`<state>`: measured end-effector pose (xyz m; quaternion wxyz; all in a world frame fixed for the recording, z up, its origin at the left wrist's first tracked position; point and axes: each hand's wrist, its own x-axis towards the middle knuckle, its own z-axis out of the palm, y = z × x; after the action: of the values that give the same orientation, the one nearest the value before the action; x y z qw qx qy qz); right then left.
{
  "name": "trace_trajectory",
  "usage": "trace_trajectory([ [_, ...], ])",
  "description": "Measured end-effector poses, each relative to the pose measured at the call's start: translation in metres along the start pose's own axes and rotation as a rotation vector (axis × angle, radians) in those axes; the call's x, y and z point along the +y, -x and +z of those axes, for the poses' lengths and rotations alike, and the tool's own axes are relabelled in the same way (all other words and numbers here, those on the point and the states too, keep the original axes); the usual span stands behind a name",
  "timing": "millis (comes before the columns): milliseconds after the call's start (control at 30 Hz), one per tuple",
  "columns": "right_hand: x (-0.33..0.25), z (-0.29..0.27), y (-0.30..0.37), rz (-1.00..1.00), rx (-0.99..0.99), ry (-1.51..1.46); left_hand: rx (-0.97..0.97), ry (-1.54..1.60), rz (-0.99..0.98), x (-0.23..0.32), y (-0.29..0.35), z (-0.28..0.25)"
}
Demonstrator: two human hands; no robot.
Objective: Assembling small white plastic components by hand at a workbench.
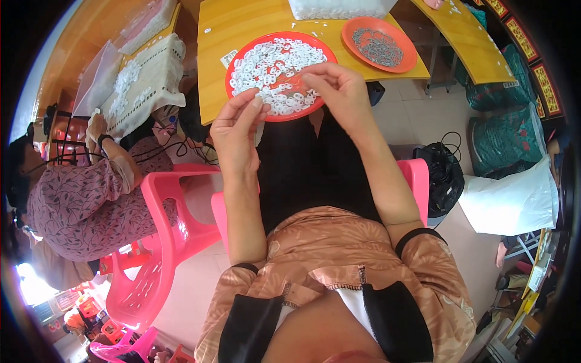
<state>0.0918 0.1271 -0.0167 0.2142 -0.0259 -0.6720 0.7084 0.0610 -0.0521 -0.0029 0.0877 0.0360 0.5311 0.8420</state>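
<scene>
A round red tray on the table holds many small white plastic pieces with holes in them. My left hand is over its near left rim, thumb and forefinger pinched together. Whatever is between those fingertips blends with the white pieces behind. At the tray's right side is my right hand, its thumb and forefinger also closed in a pinch; what they hold, if anything, is too small to make out. To the right lies an orange plate with a heap of thin grey metal pins or nails.
A clear bin of white pieces stands at the table's far edge. On the left, a person in a patterned top works at a cloth-covered table. A pink chair stands beside me; sacks and a black bag are on the right.
</scene>
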Motion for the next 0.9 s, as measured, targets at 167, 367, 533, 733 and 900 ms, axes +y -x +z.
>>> trace_trajectory([
  [167, 0.017, -0.014, -0.018, -0.001, -0.142, 0.726, 0.014, 0.115, -0.039, 0.001, -0.007, -0.009],
  [367, 0.038, 0.003, -0.033, -0.16, -0.372, 1.076, -0.004, 0.213, -0.084, 0.001, -0.009, -0.012],
  [533, 0.046, 0.01, -0.05, -0.037, -0.449, 1.239, 0.0, 0.245, -0.089, 0.003, -0.01, -0.014],
  [733, 0.042, 0.007, -0.054, 0.005, -0.476, 1.147, 0.014, 0.249, -0.115, 0.0, -0.01, -0.014],
  [900, 0.026, 0.004, -0.042, 0.221, -0.35, 0.467, 0.011, 0.228, -0.108, -0.003, -0.009, -0.01],
])
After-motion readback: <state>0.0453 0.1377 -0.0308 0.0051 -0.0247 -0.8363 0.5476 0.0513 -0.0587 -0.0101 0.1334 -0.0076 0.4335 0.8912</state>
